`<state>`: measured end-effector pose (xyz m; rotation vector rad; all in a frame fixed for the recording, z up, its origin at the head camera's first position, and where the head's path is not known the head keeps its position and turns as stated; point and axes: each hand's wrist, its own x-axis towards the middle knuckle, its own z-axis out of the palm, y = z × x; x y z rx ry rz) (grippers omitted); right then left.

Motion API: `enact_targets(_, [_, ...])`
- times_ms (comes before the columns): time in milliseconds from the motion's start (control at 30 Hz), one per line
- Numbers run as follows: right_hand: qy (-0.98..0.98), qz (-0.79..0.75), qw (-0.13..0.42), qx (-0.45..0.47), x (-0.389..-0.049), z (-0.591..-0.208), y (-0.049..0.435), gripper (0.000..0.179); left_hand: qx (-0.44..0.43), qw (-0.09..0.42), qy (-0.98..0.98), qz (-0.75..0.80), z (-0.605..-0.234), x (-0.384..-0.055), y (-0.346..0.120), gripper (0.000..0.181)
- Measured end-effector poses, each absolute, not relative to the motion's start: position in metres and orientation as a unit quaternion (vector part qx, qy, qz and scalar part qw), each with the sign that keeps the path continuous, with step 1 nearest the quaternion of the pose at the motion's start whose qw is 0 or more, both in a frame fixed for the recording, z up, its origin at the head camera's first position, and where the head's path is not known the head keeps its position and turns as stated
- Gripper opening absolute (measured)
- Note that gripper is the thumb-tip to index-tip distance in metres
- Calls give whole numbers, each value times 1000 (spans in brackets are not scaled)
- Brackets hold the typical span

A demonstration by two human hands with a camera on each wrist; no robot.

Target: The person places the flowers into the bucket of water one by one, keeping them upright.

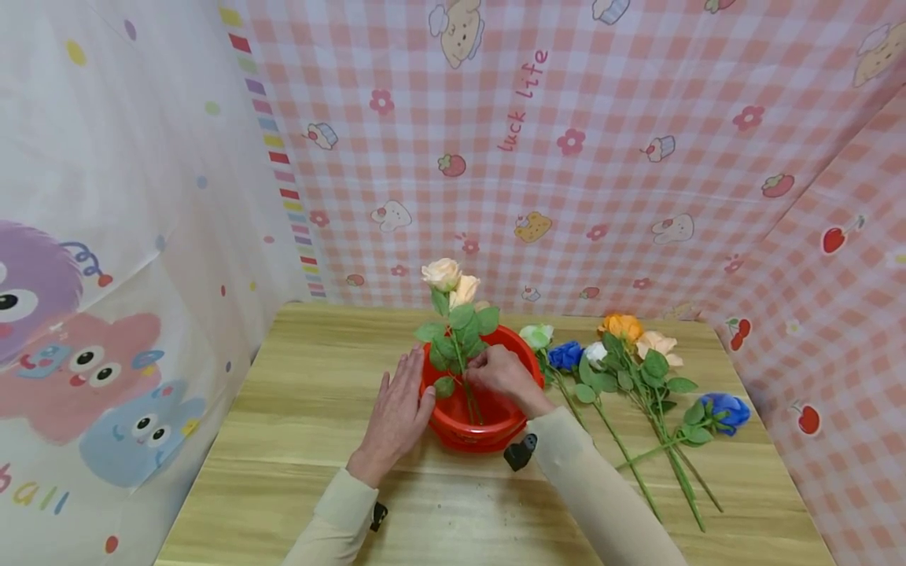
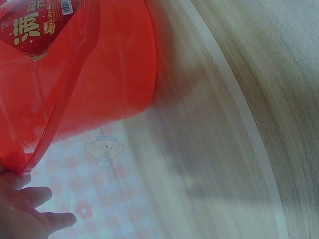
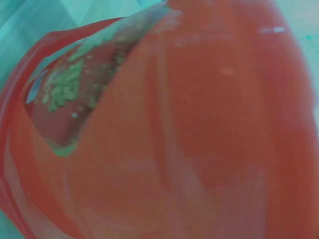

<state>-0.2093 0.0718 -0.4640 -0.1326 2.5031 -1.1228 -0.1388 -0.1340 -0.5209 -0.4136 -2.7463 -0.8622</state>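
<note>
A red plastic bucket [image 1: 488, 428] stands on the table near the middle. Pale peach roses [image 1: 442, 274] with green leaves rise out of it, their stems leaning inside. Over the bucket's right side, my right hand [image 1: 504, 375] has its fingers curled and pinches a rose stem among the leaves. My left hand [image 1: 398, 409] lies along the bucket's left side, fingers extended against the rim. In the left wrist view, the left fingers [image 2: 37, 196] are spread beside the bucket's rim and handle [image 2: 60, 112]. Only the bucket's wall [image 3: 209, 124] and label fill the right wrist view, with the right hand hidden.
To the right lie several loose flowers: an orange rose [image 1: 621, 326], a peach rose [image 1: 658, 347], a blue rose [image 1: 727, 413], another blue one [image 1: 566, 355] and a pale green one [image 1: 536, 336]. Their stems point toward the front. Checked cloth [image 1: 510, 196] hangs behind the wooden table [image 1: 297, 393].
</note>
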Motion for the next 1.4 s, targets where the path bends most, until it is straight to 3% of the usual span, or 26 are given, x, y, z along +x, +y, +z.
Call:
enact_targets(267, [912, -371, 160, -69, -202, -454, 82, 25, -143, 115, -937, -297, -524, -139, -132, 63])
enact_targets(600, [911, -392, 114, -54, -189, -449, 89, 50, -143, 118, -937, -295, -524, -139, -131, 63])
enact_targets(1400, [886, -427, -54, -172, -150, -463, 125, 61, -140, 124, -935, -302, -524, -140, -132, 64])
